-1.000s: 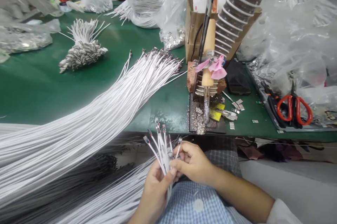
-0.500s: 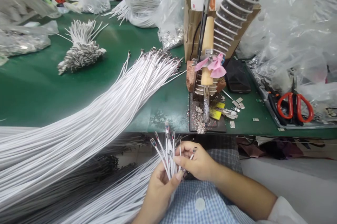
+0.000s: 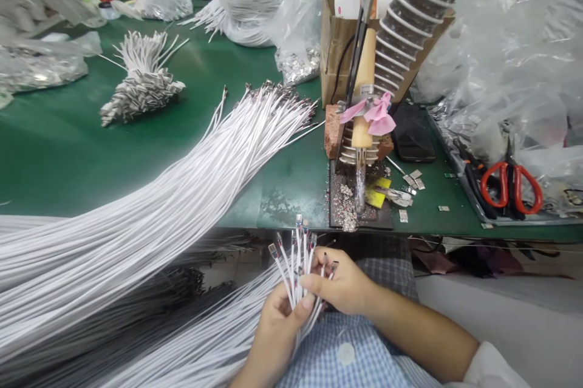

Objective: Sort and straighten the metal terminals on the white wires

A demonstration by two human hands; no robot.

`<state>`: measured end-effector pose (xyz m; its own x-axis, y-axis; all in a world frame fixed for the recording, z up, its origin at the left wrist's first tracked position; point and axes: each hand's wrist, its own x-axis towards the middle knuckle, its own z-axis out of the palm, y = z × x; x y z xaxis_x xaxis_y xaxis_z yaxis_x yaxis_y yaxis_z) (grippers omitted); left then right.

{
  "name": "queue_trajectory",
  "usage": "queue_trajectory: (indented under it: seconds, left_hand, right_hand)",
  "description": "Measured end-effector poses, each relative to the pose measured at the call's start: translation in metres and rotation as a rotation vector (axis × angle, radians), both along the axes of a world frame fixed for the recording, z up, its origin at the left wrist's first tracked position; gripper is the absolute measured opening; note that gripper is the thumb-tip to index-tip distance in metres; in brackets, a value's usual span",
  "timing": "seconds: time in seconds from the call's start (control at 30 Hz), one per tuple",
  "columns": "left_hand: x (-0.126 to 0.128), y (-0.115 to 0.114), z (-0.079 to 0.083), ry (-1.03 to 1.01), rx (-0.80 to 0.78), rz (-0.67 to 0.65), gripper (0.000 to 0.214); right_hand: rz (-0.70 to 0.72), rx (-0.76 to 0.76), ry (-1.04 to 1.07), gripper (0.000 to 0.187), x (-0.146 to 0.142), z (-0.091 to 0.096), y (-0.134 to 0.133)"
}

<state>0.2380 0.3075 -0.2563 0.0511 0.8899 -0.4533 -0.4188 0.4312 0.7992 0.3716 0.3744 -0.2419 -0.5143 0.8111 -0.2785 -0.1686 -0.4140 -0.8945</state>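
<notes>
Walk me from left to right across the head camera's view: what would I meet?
Plastic bag of small parts → short bunched white bundle → left hand, holding white cables → right hand at those cables → dark flat slab → red-handled scissors.

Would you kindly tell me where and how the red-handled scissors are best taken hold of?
Probably by the red handles, coming from the near side with the right hand once it is free of the white cables: the loops face the person, while the blades point away.
</notes>
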Motion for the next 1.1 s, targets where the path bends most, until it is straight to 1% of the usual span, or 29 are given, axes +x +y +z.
queue_trajectory:
  seconds: [0.1,0.23,0.4,0.57,0.73,0.9,1.0,1.1]
  left_hand:
    - [0.0,-0.001,-0.001,0.025,-0.008,0.018,0.033]
    - [0.002,-0.001,0.001,0.026,-0.015,0.052,0.033]
    - [0.004,0.001,0.003,0.0,0.006,0.072,0.034]
    - [0.005,0.002,0.004,-0.005,0.007,0.1,0.028]
    - [0.004,0.003,0.005,0.003,-0.011,0.117,0.027]
    - [0.003,0.003,0.005,0.068,-0.021,0.178,0.012]
    - [0.004,0.004,0.006,0.07,-0.03,0.208,0.012]
    - [0.005,0.006,0.008,0.041,-0.035,0.224,0.011]
  right_hand:
    - [0.045,0.018,0.028,0.041,0.001,0.002,0.0]
    - [0.039,0.059,0.052,0.039,0.003,0.006,0.003]
    - [0.046,0.061,0.032,0.037,0.003,0.006,0.003]
    - [0.035,0.044,0.05,0.038,0.005,0.002,0.003]
    - [0.04,0.1,0.053,0.039,0.005,0.004,0.004]
    - [0.046,0.109,0.045,0.04,0.007,0.004,0.004]
    - [0.054,0.139,0.025,0.041,0.009,0.004,0.005]
    - [0.087,0.123,0.075,0.041,0.01,0.004,0.006]
